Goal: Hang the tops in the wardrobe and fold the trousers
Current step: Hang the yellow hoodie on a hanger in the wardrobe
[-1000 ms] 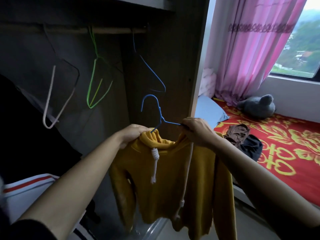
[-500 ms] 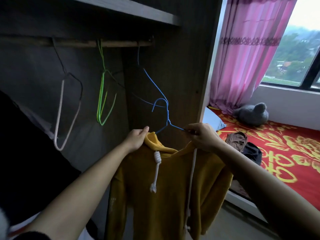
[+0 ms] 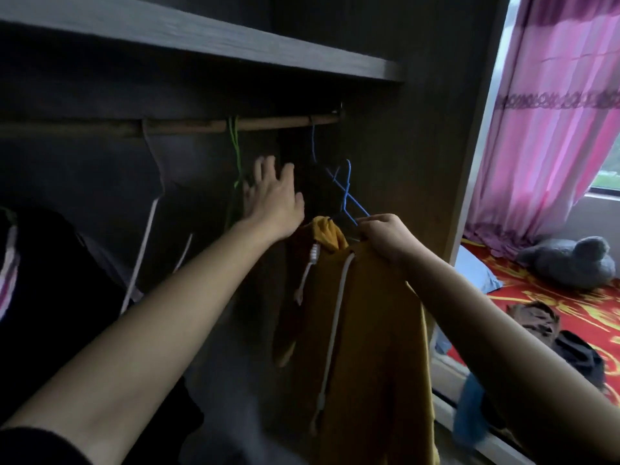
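Left hand (image 3: 275, 199): fingers spread wide and holding nothing, up inside the wardrobe just right of the green hanger (image 3: 237, 152). I cannot tell whether they touch it.
Right hand (image 3: 385, 238): fingers curled tight on the hanger (image 3: 349, 196) wire and the hoodie (image 3: 369, 330) neck together.
Hoodie: hangs straight down below the right fingers, with its hood slumped to their left.
Key relation: the rod (image 3: 268, 124) lies above and beyond the right fingers and runs left to right. The hanger's hook stands upright, its tip short of the rod. The left hand is nearer the rod.
Gap: bare rod between the green hanger and a second blue hanger (image 3: 313, 142), up-left of the right fingers.
Change: half a second ago the left hand held the hood. It has let go and reached up, so the hoodie now hangs from the right hand alone, closer to the rod.
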Motion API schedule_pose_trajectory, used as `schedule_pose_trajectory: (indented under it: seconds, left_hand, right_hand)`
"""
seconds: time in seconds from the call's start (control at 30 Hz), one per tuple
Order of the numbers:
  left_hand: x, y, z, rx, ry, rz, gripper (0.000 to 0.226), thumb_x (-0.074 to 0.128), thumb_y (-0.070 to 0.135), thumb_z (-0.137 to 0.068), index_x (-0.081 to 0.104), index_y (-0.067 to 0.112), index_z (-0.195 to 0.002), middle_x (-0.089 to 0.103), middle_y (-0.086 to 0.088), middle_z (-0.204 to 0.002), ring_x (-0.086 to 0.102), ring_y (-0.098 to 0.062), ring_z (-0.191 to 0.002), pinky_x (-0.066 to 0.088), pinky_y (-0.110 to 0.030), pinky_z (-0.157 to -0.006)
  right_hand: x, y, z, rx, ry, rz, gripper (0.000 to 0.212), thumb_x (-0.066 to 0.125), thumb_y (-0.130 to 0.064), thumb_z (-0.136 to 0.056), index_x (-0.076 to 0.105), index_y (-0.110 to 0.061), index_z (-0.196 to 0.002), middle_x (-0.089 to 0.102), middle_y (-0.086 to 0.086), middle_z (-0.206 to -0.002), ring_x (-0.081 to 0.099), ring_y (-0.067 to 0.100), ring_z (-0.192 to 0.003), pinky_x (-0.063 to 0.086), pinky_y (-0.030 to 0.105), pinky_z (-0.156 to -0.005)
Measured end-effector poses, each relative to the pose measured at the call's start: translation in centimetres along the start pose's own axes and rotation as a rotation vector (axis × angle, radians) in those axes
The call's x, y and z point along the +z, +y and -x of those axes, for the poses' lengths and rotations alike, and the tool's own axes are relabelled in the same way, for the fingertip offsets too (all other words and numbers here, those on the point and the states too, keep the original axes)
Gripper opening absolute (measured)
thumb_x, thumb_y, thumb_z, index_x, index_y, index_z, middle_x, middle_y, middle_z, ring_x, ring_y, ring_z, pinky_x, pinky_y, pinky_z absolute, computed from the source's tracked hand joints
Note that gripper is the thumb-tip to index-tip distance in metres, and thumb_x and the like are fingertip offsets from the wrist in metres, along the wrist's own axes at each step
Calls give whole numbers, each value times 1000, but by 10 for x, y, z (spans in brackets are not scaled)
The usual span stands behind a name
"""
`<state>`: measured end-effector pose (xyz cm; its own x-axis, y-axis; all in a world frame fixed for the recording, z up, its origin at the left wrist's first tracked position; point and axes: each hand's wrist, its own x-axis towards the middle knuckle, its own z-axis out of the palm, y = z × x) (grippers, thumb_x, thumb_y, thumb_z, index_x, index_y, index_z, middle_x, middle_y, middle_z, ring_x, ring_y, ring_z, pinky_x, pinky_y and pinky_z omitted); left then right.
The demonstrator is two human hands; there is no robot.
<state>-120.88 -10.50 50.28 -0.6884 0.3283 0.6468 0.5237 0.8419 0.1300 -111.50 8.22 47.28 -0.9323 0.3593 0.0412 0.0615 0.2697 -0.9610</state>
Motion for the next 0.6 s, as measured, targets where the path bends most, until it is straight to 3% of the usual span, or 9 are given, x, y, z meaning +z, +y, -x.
schedule_pose_trajectory:
  seconds: [0.13, 0.23, 0.33, 0.43, 0.5, 0.6]
  left_hand:
    - [-27, -29, -50, -23, 45, -340, 72, 50, 37, -93, 17, 17, -154, 12, -21, -159, 11, -40, -146, 9, -60, -117]
    - [-33, -54, -69, -95, 39, -515, 89, 58, 45, -83, 12, 17, -154, 1, -23, -160, -4, -41, -147, -9, -66, -112]
    - [-25, -71, -67, -93, 63, -510, 103, 73, 40, -70, 18, 14, -153, 22, -25, -153, 15, -44, -142, -6, -67, -112]
    - [-15, -80, -69, -85, 122, -536, 109, 77, 35, -59, 23, 14, -152, 32, -24, -147, 25, -44, -137, -4, -65, -112]
    - [-10, -82, -74, -91, 156, -547, 110, 76, 35, -56, 25, 16, -151, 34, -24, -146, 26, -44, -136, -7, -64, -112]
    - [-6, -84, -76, -88, 184, -557, 109, 74, 38, -56, 25, 18, -150, 34, -24, -145, 26, -43, -135, -14, -59, -110]
  right_hand:
    - [10, -32, -41, -95, -149, -29, 31, 50, -11, -100, 61, -11, -129, 66, 6, -110, 68, 19, -98, 59, 35, -88]
    - [21, -58, -67, -204, -185, -40, 35, 50, -13, -101, 57, -13, -135, 65, -4, -100, 69, 11, -92, 58, 29, -83]
    - [36, -79, -89, -356, -126, -30, 35, 50, -13, -100, 59, -11, -134, 64, -7, -96, 69, 14, -89, 59, 36, -87]
    - [52, -87, -114, -453, -95, 88, 40, 49, -11, -100, 53, -9, -139, 64, 1, -120, 64, 10, -98, 57, 31, -88]
    - [62, -82, -130, -429, -100, 213, 41, 48, -8, -99, 53, -9, -140, 59, 11, -135, 62, 21, -113, 54, 39, -97]
    - [72, -53, -143, -387, -126, 352, 42, 49, -11, -99, 54, -15, -140, 64, 12, -127, 66, 24, -104, 56, 45, -91]
